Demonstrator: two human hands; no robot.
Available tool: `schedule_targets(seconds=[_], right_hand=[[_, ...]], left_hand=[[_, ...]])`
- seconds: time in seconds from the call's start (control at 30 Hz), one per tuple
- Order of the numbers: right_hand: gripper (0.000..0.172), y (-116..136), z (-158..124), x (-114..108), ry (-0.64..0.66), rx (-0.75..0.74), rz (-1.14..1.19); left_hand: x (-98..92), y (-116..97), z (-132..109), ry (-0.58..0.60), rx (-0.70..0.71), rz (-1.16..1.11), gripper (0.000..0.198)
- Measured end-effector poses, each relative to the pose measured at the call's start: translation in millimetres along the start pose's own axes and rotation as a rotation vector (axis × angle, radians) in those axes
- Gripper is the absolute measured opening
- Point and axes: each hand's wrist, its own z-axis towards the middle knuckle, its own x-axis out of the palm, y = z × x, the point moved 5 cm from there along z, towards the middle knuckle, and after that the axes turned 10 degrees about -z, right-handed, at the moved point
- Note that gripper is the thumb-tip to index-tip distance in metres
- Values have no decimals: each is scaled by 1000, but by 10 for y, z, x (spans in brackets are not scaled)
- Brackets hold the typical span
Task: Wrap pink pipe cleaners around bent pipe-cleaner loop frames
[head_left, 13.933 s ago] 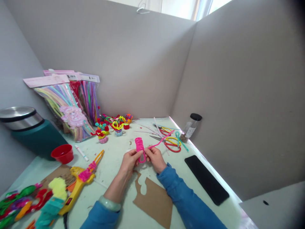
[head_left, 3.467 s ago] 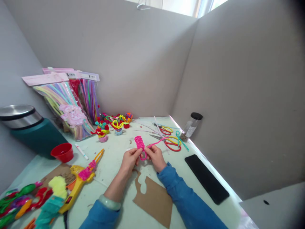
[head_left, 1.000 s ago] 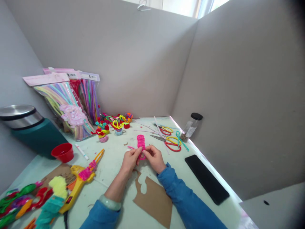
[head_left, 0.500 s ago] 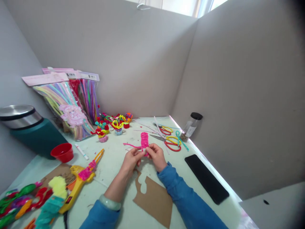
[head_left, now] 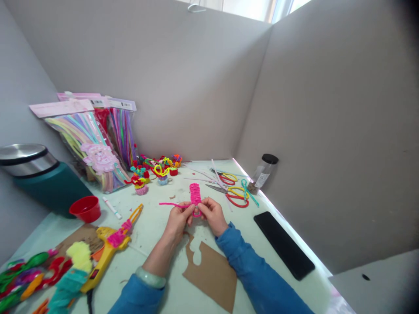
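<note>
A pink fuzzy strip of wound pipe cleaner [head_left: 195, 193] stands up between my hands, with a small loop at its lower end and a loose pink tail stretching out to the left. My left hand [head_left: 178, 220] pinches its lower left side, fingers closed near the base of the tail. On the lower right side, the thumb and fingers of my right hand [head_left: 212, 213] are closed on the same piece. Below both hands lies a brown cardboard sheet [head_left: 212, 274] with a cut-out edge.
At left are a yellow glue gun [head_left: 103, 266], a red cup [head_left: 87, 209], a teal bottle [head_left: 49, 187] and bags of pipe cleaners [head_left: 88, 144]. Scissors [head_left: 237, 196], a jar [head_left: 262, 174] and a black phone [head_left: 283, 244] are at right.
The pink strip has shifted slightly left and tilted a little. Its loose tail now reaches farther left and lies straighter. Both hands have moved slightly, still gripping the piece.
</note>
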Motion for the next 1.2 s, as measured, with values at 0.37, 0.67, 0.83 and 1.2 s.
schedule_targets(seconds=[0.37,0.67,0.83,1.2], right_hand=[[23,-45,12,-4,10,23,-16],[24,-21,4,-24,-24,6,-68],[21,-28,12,16,40,-21,-25],[20,79,-40,-26,3,-107,-168]], left_hand=[[-55,23,0,-28,-6,65,32],[-42,8,0,-35,-15,59,31],[-50,11,6,-39,-18,5,29],[-59,42,28,-40,-28,-70,36]])
